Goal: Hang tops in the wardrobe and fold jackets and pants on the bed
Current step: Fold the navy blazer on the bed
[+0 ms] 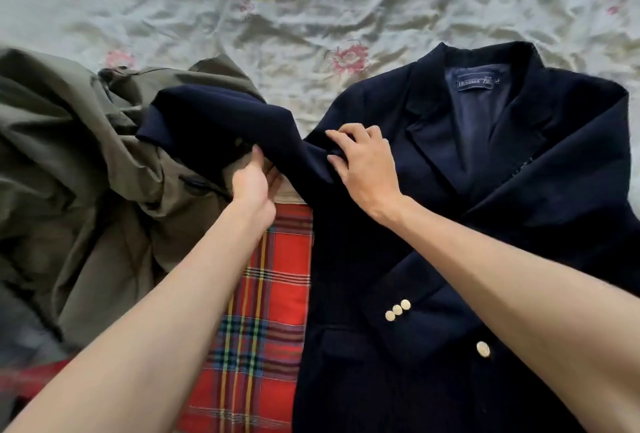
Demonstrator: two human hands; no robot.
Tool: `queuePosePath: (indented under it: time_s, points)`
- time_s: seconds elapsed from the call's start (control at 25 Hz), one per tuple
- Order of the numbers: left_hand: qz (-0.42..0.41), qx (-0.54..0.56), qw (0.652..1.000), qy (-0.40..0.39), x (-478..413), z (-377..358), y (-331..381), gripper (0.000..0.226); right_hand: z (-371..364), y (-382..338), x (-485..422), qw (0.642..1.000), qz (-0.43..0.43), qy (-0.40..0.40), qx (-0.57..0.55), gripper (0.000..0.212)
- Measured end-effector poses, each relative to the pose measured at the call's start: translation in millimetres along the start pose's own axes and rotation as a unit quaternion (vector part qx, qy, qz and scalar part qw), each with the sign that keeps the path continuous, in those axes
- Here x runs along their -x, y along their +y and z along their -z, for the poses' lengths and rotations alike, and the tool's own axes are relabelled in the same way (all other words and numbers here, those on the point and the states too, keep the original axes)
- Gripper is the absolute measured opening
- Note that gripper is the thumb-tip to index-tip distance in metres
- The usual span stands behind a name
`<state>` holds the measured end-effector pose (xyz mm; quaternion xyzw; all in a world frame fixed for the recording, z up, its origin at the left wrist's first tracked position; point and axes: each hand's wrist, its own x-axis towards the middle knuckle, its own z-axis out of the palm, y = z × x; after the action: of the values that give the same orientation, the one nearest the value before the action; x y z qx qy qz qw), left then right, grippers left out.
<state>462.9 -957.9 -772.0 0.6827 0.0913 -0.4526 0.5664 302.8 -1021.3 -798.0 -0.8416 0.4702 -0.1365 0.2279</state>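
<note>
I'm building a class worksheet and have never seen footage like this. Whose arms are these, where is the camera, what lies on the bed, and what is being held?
There is no machine here. A person works with bare hands, and the single picture comes from a wide-angle camera worn on their head, looking down. That is why both forearms reach in from the bottom edge.

On a wrinkled flowered bedsheet lies a navy blazer, front up, with gold buttons. To its left are a crumpled olive garment and a red tartan cloth.

The left hand grips the blazer's sleeve from below, raised over the olive garment. The right hand pinches the fabric near the shoulder. It looks like a fold being started.
</note>
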Motion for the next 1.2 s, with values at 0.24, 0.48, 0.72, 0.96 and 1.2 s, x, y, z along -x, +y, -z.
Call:
queuePosePath:
  time_s: [0.24, 0.48, 0.72, 0.96, 1.2]
  points:
    - [-0.066, -0.101, 0.992, -0.036, -24, -3, -2, 0.021, -18, -30, -65, 0.988, 0.017, -0.149, -0.02, 0.015]
    - [-0.105, -0.139, 0.98, 0.092, -10, 39, -7, 0.039, 11, -4, -67, 0.949, -0.189, 0.046, -0.25, 0.011]
    - [0.067, 0.234, 0.962, -0.121, 2, 36, 23, 0.049, 2, -9, -41, 0.937, -0.22, 0.043, -0.269, 0.013]
    - [0.044, 0.193, 0.974, -0.115, 28, 15, 57, 0.041, 4, 13, 56, 0.99, -0.025, -0.135, 0.021, 0.07]
    - [-0.445, -0.067, 0.881, -0.149, 134, -32, 28, 0.028, 110, 32, 67, 0.753, -0.24, -0.155, -0.593, 0.047]
